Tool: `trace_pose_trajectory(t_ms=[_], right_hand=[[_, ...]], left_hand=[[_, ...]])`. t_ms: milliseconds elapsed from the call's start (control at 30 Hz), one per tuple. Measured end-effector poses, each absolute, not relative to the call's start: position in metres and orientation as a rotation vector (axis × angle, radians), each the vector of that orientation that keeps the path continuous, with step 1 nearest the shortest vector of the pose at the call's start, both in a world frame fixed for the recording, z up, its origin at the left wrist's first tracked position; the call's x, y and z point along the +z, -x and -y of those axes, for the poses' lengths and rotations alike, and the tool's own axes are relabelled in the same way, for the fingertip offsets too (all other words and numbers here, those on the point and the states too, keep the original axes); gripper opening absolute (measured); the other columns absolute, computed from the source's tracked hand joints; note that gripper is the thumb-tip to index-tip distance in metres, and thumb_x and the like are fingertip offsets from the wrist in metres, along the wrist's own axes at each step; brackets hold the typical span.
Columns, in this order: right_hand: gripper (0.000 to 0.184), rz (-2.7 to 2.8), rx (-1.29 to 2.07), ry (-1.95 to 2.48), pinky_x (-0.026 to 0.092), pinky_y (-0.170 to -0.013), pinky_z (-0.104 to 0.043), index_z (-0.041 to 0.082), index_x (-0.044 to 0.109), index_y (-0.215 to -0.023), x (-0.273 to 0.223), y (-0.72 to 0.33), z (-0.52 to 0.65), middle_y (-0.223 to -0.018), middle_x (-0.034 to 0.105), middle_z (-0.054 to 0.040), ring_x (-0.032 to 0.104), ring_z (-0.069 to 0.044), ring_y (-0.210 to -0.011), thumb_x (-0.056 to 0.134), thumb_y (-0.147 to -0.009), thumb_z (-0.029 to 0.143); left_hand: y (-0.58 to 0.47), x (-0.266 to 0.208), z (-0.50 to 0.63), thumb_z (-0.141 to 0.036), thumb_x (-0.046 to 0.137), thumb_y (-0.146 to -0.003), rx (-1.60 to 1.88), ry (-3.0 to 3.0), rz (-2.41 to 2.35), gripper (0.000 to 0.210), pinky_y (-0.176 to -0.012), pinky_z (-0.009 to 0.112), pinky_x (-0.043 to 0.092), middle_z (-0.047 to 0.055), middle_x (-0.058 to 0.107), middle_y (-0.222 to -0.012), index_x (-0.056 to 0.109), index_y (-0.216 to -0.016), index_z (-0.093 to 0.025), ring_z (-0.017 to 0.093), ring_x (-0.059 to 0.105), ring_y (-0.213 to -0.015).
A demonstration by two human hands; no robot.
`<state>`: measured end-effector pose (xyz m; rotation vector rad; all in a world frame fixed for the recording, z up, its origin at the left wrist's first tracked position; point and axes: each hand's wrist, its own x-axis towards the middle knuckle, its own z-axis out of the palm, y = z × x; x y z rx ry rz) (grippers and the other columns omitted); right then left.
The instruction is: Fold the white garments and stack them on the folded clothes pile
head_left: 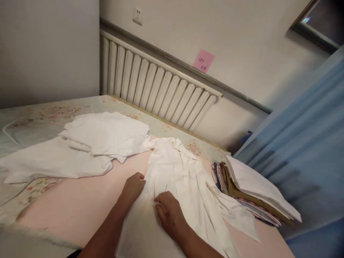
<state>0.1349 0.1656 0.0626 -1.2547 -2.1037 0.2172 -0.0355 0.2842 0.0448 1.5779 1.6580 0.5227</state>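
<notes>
A white shirt [172, 168] lies spread in front of me, its collar end away from me and one sleeve stretched out to the right. At its left edge my left hand [134, 185] is closed, the fingers curled over the cloth and partly hidden. My right hand [172, 213] is over the middle of the shirt, thumb and forefinger bent toward each other at a fold of the fabric. Long creases run down the shirt's right half.
Several white garments [107, 134] lie heaped to the left on a floral cover [61, 111]. A pink sheet [80, 208] lies beneath the shirt. To the right are a stack of folded clothes [258, 190] and a blue curtain [303, 157]. A radiator [156, 82] lines the wall behind.
</notes>
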Motion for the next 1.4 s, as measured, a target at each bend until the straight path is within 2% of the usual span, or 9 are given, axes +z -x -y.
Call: trace_pose_trajectory(t_ms=[233,433,767,1400], right_hand=[[0.025,2.104,-0.011,1.217,0.044,-0.076,-0.039,0.02,0.055,-0.103,0.056,-0.125,-0.144,-0.094,0.059,-0.0077,0.052,-0.022,-0.086,0.042,-0.087,0.005],[0.028,2.069,0.068,1.276,0.046,-0.078,-0.039,0.022,0.055,-0.104,0.043,-0.128,-0.123,-0.094,0.058,-0.0071,0.052,-0.022,-0.089,0.044,-0.086,0.005],[0.028,2.077,-0.003,1.395,0.044,-0.075,-0.039,0.022,0.057,-0.092,0.022,-0.129,-0.12,-0.09,0.056,-0.0064,0.051,-0.023,-0.085,0.043,-0.08,0.001],[0.029,2.075,-0.059,1.447,0.043,-0.074,-0.036,0.021,0.056,-0.085,0.021,-0.127,-0.124,-0.087,0.056,-0.0057,0.049,-0.022,-0.083,0.045,-0.07,-0.002]], left_hand=[[0.038,0.043,-0.281,-0.024,0.051,-0.072,0.533,-1.616,-1.676,0.017,-0.069,0.027,0.043,0.004,0.068,-0.089,0.055,-0.089,-0.024,0.02,0.063,-0.085],[0.043,0.046,-0.279,-0.026,0.049,-0.076,0.505,-1.663,-1.746,0.017,-0.067,0.028,0.043,0.005,0.067,-0.09,0.054,-0.092,-0.025,0.021,0.063,-0.087],[0.046,0.05,-0.278,-0.027,0.05,-0.075,0.488,-1.665,-1.752,0.018,-0.067,0.027,0.043,0.005,0.068,-0.097,0.054,-0.093,-0.025,0.021,0.063,-0.09],[0.046,0.043,-0.282,-0.027,0.051,-0.073,0.505,-1.673,-1.717,0.021,-0.067,0.028,0.044,0.005,0.069,-0.094,0.056,-0.093,-0.025,0.021,0.064,-0.086]])
